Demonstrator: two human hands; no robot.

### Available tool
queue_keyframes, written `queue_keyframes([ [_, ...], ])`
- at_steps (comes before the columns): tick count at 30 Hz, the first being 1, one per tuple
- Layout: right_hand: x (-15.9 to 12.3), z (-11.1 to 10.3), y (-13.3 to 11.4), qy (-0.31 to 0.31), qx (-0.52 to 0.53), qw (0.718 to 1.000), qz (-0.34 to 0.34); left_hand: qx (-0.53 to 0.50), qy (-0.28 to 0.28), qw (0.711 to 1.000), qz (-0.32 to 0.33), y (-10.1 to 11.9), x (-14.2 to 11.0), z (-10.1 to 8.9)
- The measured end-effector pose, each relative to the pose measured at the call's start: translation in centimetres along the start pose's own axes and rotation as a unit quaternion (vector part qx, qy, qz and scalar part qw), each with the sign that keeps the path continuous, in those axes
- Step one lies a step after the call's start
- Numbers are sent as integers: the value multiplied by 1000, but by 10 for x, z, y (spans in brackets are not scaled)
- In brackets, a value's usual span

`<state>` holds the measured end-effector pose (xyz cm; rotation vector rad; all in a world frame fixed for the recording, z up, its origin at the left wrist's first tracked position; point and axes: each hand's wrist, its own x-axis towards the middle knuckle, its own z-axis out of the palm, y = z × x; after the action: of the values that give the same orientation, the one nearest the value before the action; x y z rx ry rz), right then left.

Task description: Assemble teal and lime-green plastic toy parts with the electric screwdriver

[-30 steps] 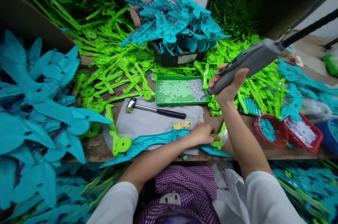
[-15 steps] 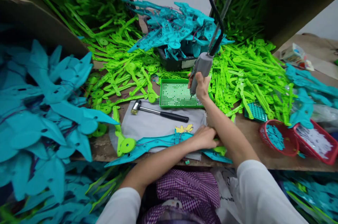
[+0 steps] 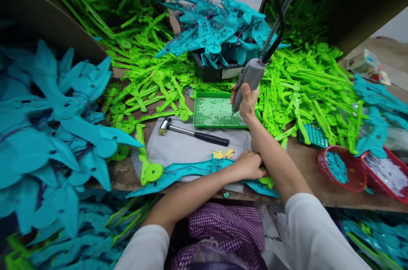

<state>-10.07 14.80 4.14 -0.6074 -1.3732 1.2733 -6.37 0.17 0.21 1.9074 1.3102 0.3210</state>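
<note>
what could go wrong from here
The right hand holds the grey driver with its tip at the green tray, so a slip might jolt the tray. The small green piece sits at the front edge of the table and could drop. The long blue part lies along that edge too; if the left hand slips, it may shift off.

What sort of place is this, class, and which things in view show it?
Probably an assembly workshop or factory: green plastic parts lie heaped across the bench, the right hand grips a corded tool, and a hammer lies on the grey cloth.
</note>
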Motion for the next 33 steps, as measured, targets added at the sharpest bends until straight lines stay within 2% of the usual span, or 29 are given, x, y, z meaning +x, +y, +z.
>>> queue_keyframes([
  [6,3,-2,-12,17,29,999,-12,20,-6,1000,10,-1,-1,-2],
  [10,-5,-19,-49,52,19,998,-24,13,-14,1000,17,-1,-2,-3],
  [13,-38,-53,-91,65,31,997,-30,15,12,1000,22,-1,-1,-1],
  [16,-94,-88,-128,35,31,999,-22,10,31,999,25,-2,2,1],
  [18,-132,-105,-140,26,20,999,-9,5,26,999,28,-1,3,2],
  [20,-162,-116,-141,40,7,999,9,4,26,999,30,0,2,2],
  [23,-185,-123,-130,53,-9,997,48,10,32,999,27,2,1,0],
  [28,-187,-125,-120,62,-19,993,93,16,39,999,30,3,0,1],
  [33,-188,-113,-119,91,-16,991,95,33,58,997,39,3,0,5],
])
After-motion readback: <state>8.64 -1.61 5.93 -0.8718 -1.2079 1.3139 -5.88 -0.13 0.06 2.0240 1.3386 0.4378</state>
